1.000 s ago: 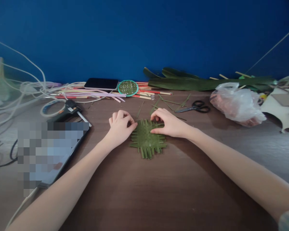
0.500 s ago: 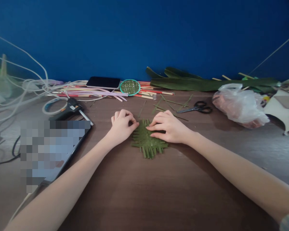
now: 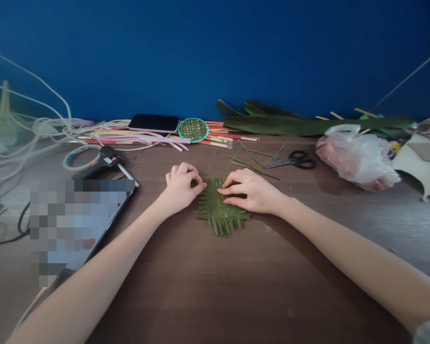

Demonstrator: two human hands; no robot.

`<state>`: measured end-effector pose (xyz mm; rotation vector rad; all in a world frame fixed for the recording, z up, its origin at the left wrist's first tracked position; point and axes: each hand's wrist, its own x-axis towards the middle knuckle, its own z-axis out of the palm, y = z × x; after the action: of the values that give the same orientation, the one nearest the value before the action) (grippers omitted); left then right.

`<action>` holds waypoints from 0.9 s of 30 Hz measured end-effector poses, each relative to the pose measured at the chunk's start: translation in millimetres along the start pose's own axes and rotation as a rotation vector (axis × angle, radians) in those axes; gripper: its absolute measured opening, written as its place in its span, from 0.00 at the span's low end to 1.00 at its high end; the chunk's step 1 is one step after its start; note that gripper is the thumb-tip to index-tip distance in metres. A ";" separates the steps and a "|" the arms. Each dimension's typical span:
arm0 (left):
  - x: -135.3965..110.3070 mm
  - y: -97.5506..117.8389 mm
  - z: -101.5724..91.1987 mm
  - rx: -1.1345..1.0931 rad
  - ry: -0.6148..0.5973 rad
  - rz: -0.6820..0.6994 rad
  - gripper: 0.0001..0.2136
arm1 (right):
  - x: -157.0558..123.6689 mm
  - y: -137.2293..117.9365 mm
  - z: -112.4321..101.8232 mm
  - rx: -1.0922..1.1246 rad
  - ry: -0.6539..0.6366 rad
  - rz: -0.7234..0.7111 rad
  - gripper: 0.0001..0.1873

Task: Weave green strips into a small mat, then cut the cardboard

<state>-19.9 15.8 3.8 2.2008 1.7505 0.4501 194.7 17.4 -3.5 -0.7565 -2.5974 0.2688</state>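
A small mat woven of green leaf strips point(image 3: 220, 212) lies flat on the brown wooden table point(image 3: 215, 286), loose strip ends sticking out on every side. My left hand point(image 3: 181, 188) is curled, its fingertips pinching the mat's upper left edge. My right hand point(image 3: 249, 191) lies over the mat's upper right part, fingers stretched toward the left and pressing the strips down.
A tablet point(image 3: 79, 224) lies at the left beside a glue gun point(image 3: 100, 165) and tape roll point(image 3: 79, 155). Behind are a phone point(image 3: 154, 123), a round woven disc point(image 3: 193, 130), coloured strips, cables, long green leaves point(image 3: 301, 124), scissors point(image 3: 294, 161) and a plastic bag point(image 3: 358, 155).
My right hand slid from the mat's top right corner to lie flatter across it a second ago. Since half a second ago nothing has visibly moved.
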 end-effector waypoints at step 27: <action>3.2 -1.9 -5.4 -0.029 -0.060 0.004 0.07 | -0.1 1.0 0.7 0.005 -0.011 0.031 0.11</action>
<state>-23.1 19.5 8.1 2.1759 1.6982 0.4029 194.9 18.1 -4.5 -0.7957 -2.5959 0.2893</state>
